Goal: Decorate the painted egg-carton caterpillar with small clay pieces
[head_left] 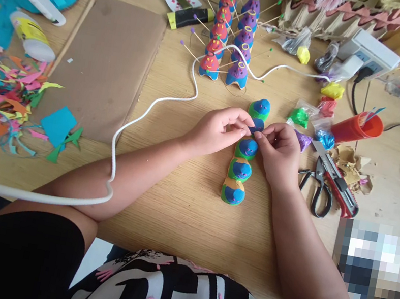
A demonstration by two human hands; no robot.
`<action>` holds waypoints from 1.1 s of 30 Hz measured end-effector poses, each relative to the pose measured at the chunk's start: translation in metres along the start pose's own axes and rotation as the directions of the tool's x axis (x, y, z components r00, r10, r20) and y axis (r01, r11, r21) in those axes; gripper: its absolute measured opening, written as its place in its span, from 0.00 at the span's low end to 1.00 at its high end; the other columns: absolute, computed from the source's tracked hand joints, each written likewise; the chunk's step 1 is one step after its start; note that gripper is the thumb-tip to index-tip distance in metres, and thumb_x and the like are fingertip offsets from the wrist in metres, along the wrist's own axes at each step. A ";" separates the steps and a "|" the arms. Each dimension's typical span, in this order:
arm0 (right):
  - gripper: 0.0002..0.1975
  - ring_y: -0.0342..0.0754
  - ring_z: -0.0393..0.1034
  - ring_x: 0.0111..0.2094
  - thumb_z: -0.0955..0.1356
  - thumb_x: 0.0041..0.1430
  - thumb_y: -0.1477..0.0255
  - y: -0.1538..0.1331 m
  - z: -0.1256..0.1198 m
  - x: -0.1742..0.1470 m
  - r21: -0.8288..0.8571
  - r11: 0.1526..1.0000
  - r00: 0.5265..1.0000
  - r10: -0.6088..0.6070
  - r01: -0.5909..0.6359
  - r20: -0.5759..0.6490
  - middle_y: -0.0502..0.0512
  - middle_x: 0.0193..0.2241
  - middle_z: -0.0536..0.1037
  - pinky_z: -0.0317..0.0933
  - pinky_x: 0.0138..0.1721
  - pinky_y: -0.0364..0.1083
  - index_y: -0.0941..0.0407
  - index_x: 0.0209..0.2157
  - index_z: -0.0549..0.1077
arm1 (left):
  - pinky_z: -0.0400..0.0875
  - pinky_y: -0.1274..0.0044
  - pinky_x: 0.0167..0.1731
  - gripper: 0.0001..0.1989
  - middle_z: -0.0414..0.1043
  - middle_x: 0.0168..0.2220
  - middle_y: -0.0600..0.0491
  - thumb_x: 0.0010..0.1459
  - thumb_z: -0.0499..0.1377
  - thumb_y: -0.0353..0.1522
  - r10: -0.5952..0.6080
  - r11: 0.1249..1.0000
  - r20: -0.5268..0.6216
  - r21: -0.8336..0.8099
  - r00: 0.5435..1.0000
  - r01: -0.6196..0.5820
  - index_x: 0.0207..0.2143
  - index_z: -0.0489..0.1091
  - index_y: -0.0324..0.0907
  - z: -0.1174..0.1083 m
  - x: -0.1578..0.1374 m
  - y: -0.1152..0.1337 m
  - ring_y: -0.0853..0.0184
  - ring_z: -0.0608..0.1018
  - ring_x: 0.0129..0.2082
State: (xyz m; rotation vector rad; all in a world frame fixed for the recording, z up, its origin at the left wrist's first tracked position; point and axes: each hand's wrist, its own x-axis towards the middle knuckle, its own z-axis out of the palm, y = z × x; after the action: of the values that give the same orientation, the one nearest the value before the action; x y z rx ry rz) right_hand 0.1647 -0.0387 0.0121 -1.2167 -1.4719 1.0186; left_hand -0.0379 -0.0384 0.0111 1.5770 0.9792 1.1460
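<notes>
A strip of egg-carton cups [241, 170], coated in blue and green clay with small smiling faces, lies lengthwise before me on the wooden table. My left hand [222, 129] comes from the left, thumb and fingers closed at the edge of the second cup from the far end. From the other side my right hand [279, 150] pinches with thumb and index finger at that same blue cup. Whatever tiny piece may sit between the right fingertips is hidden. Both hands partly cover this cup.
Red cups [217, 34] and purple cups [244, 41] with pins stand beyond. A white cable [154, 103] crosses the left forearm. Right are clay bags [299, 116], an orange cup [356, 128], scissors [321, 196] and a cutter [341, 184]. Left lie cardboard [103, 60] and paper scraps [12, 96].
</notes>
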 end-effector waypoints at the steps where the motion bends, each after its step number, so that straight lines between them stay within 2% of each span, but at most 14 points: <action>1: 0.15 0.40 0.58 0.26 0.81 0.60 0.63 0.000 0.000 0.000 0.000 1.000 1.000 0.003 -0.003 0.001 0.44 0.25 0.68 0.54 0.27 0.43 0.52 0.34 0.73 | 0.76 0.79 0.40 0.08 0.87 0.41 0.51 0.64 0.63 0.25 -0.001 1.000 0.001 -0.009 1.000 0.001 0.44 0.77 0.41 0.000 0.000 0.000 0.68 0.87 0.43; 8: 0.15 0.39 0.57 0.26 0.81 0.57 0.65 -0.001 -0.001 0.001 0.033 0.999 1.000 0.020 -0.020 0.001 0.44 0.24 0.69 0.52 0.27 0.43 0.52 0.33 0.74 | 0.78 0.77 0.43 0.06 0.86 0.41 0.51 0.64 0.63 0.25 -0.006 1.000 0.002 -0.016 1.000 0.006 0.43 0.76 0.41 0.000 0.001 0.000 0.67 0.87 0.45; 25: 0.17 0.40 0.58 0.26 0.81 0.57 0.61 -0.001 -0.001 0.001 -0.012 1.000 1.000 0.029 -0.029 0.009 0.45 0.24 0.69 0.53 0.27 0.43 0.52 0.33 0.74 | 0.77 0.77 0.42 0.07 0.86 0.42 0.51 0.64 0.65 0.27 -0.048 0.999 -0.005 -0.011 0.999 0.048 0.44 0.76 0.43 -0.001 0.001 -0.001 0.65 0.88 0.46; 33: 0.14 0.40 0.59 0.26 0.81 0.57 0.67 0.000 -0.001 0.001 -0.003 0.999 0.999 0.037 -0.037 0.008 0.44 0.25 0.70 0.54 0.28 0.43 0.52 0.33 0.74 | 0.75 0.78 0.39 0.06 0.86 0.42 0.51 0.64 0.63 0.26 -0.037 0.999 0.002 0.017 0.999 0.037 0.43 0.76 0.42 -0.001 0.001 0.001 0.66 0.87 0.45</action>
State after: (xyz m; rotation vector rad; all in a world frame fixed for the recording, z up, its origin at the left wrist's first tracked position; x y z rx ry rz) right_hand 0.1655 -0.0374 0.0128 -1.2469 -1.4624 1.0473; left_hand -0.0382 -0.0377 0.0121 1.5666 1.0151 1.1132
